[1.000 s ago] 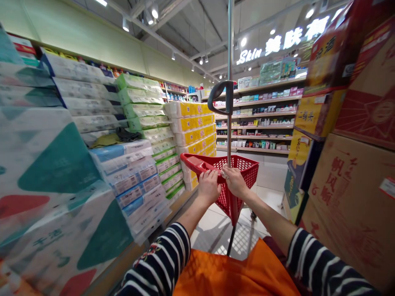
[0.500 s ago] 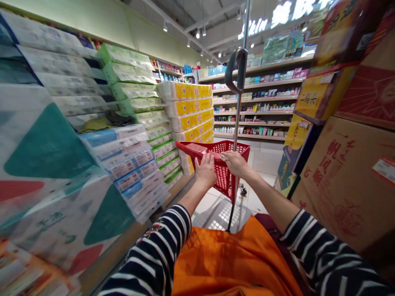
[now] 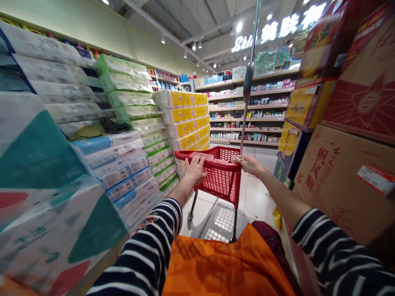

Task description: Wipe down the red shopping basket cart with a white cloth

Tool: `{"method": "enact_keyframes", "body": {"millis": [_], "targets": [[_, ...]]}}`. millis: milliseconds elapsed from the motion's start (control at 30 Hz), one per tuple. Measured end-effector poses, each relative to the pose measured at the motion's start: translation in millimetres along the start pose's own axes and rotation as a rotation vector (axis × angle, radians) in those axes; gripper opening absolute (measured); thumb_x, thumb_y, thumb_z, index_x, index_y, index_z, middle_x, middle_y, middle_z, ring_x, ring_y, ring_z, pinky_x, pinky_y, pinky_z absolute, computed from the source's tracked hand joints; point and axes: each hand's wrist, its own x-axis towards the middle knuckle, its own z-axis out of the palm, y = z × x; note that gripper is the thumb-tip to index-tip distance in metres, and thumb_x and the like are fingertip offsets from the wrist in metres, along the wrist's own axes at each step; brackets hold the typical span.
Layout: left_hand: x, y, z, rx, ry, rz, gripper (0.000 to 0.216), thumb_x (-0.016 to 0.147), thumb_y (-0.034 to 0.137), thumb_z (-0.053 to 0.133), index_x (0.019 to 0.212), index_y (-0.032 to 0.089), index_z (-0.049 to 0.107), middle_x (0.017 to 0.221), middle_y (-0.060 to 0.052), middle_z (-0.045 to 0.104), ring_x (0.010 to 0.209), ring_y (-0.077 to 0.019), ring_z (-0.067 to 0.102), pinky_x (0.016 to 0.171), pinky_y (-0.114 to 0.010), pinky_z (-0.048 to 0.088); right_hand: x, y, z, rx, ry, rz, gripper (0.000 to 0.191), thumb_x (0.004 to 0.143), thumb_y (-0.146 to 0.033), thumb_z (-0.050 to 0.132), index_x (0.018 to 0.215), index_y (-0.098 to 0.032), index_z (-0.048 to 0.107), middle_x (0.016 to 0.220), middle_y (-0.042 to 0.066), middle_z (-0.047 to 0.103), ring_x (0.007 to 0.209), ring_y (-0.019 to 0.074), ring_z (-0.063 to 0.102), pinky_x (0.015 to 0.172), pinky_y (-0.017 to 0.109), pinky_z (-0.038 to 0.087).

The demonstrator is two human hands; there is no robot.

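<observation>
A red wheeled shopping basket (image 3: 220,181) rolls on the tiled aisle floor ahead of me. A metal pole (image 3: 247,111) with a grey grip rises from its back right corner. My left hand (image 3: 195,170) lies on the basket's near rim, fingers spread over the red edge. My right hand (image 3: 249,163) is closed around the base of the pole at the rim's right corner. Both my sleeves are navy with white stripes, and an orange garment covers my front.
Stacked packs of tissue and toilet paper (image 3: 101,135) line the left side, close to my left arm. Large red and brown cardboard boxes (image 3: 345,164) crowd the right. Shelves of bottles (image 3: 262,119) stand across the far end. The tiled floor (image 3: 216,209) runs between them.
The basket has rolled forward and turned to face squarely down the aisle. My arms have stretched out further and my hands have spread apart along the rim. The pole's grip now shows edge-on.
</observation>
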Motion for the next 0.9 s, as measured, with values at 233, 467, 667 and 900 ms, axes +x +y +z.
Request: {"method": "enact_keyframes", "body": {"millis": [233,467,667,900], "targets": [[-10,15,-1,0.047,0.078,-0.021,0.071,0.078,0.036,0.054,0.142,0.014,0.031,0.148,-0.016,0.032,0.137,-0.0277,0.027,0.111,-0.053,0.017,-35,-39,57,-0.636,0.164,-0.365,0.036,0.085,-0.014,0.042,0.113,-0.011,0.064,0.129,0.015,0.055,0.122,0.0275,0.045,0.102,0.042,0.033],[-23,21,1,0.038,0.152,0.012,0.070,0.075,0.029,0.054,0.140,0.014,0.034,0.147,-0.016,0.035,0.135,-0.0267,0.030,0.109,-0.052,0.021,-46,-36,69,-0.759,0.230,-0.455,0.042,0.088,-0.016,0.037,0.123,-0.007,0.057,0.131,0.014,0.054,0.121,0.0279,0.044,0.102,0.040,0.031],[-23,24,0,-0.014,0.205,0.103,0.062,0.077,0.026,0.049,0.137,0.013,0.039,0.143,-0.013,0.042,0.132,-0.0241,0.035,0.112,-0.050,0.018,-35,-14,38,-0.768,0.305,-0.393,0.040,0.086,-0.017,0.037,0.119,-0.010,0.060,0.125,0.014,0.058,0.114,0.0268,0.050,0.100,0.040,0.034],[-18,7,-3,-0.061,0.079,-0.091,0.069,0.077,0.024,0.051,0.141,0.013,0.030,0.149,-0.014,0.031,0.138,-0.0239,0.027,0.112,-0.053,0.020,-15,-29,58,-0.719,0.189,-0.306,0.048,0.079,-0.010,0.042,0.125,-0.006,0.054,0.134,0.016,0.050,0.124,0.0266,0.043,0.105,0.039,0.030]]}}
